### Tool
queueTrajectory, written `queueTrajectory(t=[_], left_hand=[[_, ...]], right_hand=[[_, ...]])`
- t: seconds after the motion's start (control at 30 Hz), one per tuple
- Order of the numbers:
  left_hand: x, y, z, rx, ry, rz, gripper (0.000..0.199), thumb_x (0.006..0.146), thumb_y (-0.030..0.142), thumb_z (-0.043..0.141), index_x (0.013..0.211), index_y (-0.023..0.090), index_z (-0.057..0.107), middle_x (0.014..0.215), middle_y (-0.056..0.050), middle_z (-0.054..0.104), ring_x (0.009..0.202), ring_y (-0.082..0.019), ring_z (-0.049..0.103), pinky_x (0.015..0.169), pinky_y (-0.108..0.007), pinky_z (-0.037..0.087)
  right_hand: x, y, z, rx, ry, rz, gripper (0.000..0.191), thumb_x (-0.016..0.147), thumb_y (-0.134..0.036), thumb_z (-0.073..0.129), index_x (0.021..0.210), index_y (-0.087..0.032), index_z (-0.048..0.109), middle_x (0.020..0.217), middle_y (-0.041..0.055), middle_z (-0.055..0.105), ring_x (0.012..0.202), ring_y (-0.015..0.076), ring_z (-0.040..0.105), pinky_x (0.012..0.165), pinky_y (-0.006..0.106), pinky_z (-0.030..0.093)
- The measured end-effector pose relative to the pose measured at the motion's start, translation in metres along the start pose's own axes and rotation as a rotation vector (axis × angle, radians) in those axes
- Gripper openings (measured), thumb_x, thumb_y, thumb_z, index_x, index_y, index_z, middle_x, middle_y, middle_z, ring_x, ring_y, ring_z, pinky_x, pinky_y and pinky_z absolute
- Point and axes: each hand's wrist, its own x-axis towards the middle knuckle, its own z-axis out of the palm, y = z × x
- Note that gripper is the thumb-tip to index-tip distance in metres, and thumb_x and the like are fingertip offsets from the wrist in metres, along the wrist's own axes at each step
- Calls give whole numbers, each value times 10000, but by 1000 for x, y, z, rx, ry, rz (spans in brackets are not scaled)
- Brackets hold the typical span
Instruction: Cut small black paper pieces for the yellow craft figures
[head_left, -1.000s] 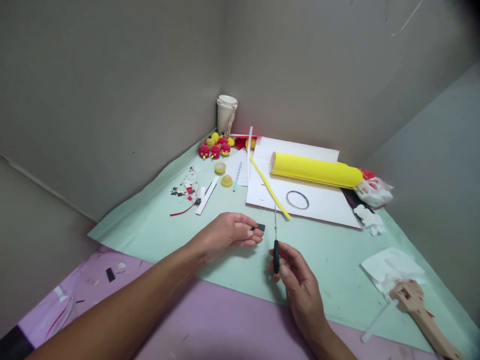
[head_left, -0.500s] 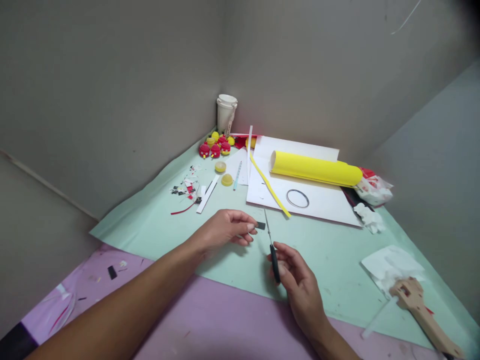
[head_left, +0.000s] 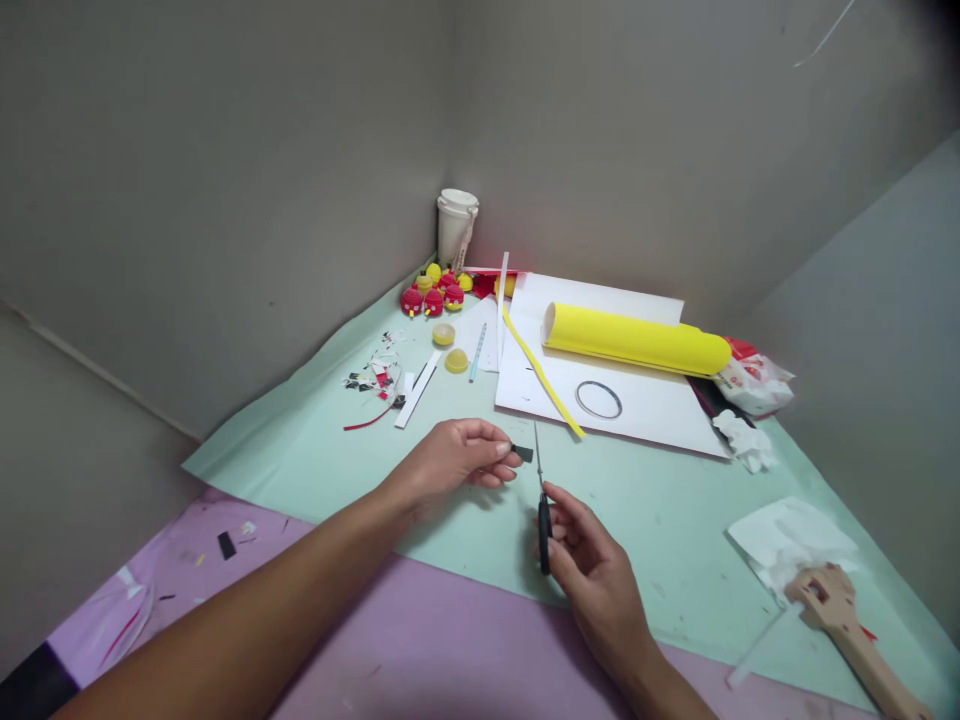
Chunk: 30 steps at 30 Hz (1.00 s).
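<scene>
Between the thumb and fingertips of my left hand (head_left: 469, 455) is pinched a small black piece (head_left: 523, 454), thin and flat, its free end pointing right. My right hand (head_left: 596, 560) grips black-handled scissors (head_left: 544, 530), blades pointing away from me. The blades (head_left: 538, 450) stand just right of the black piece, with a small gap between them. Seen nearly edge-on, the blades do not show how far apart they are. Both hands are above the pale green sheet (head_left: 465, 520).
Left lie paper scraps (head_left: 379, 378) and white strips (head_left: 416, 392). Behind are small red and yellow figures (head_left: 433, 300), a white cup (head_left: 456, 225), a yellow roll (head_left: 637, 338) and a ring (head_left: 598, 400) on white board (head_left: 652, 428). A glue gun (head_left: 832, 600) lies right.
The scissors have tilted slightly, handle end moving left. The black piece has turned a little in my left fingers. The whole view has shifted slightly.
</scene>
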Motion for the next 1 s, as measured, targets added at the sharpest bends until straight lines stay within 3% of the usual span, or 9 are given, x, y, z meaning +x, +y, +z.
queueTrajectory(t=[0.17, 0.4, 0.8, 1.0], left_hand=[[-3, 2, 4, -22, -10, -19, 213, 752, 284, 732, 835, 124, 619, 737, -7, 602, 630, -88, 562, 616, -230, 462], [-6, 4, 5, -108, -77, -52, 176, 792, 268, 693, 815, 116, 607, 761, 1, 578, 601, -59, 513, 618, -220, 441], [-6, 3, 7, -75, -95, -27, 167, 796, 269, 679, 782, 124, 596, 737, 4, 569, 607, -69, 515, 610, -227, 431], [-6, 0, 7, -71, -114, -22, 142, 815, 253, 657, 799, 126, 594, 753, -2, 567, 622, -73, 519, 612, -221, 439]], right_hand=[[0, 3, 0, -138, -1, -16, 433, 834, -186, 596, 1262, -253, 608, 898, 25, 590, 733, 145, 551, 648, 241, 500], [-2, 1, 2, -354, -32, -161, 472, 831, -184, 582, 1295, -266, 571, 1021, 44, 605, 837, 167, 570, 734, 256, 508], [-2, -4, 3, -421, -30, -190, 453, 828, -218, 587, 1280, -252, 583, 1093, 59, 635, 933, 190, 607, 717, 236, 523], [-2, -4, 3, -410, -41, -180, 450, 837, -210, 575, 1285, -250, 570, 1051, 51, 627, 873, 173, 596, 716, 238, 517]])
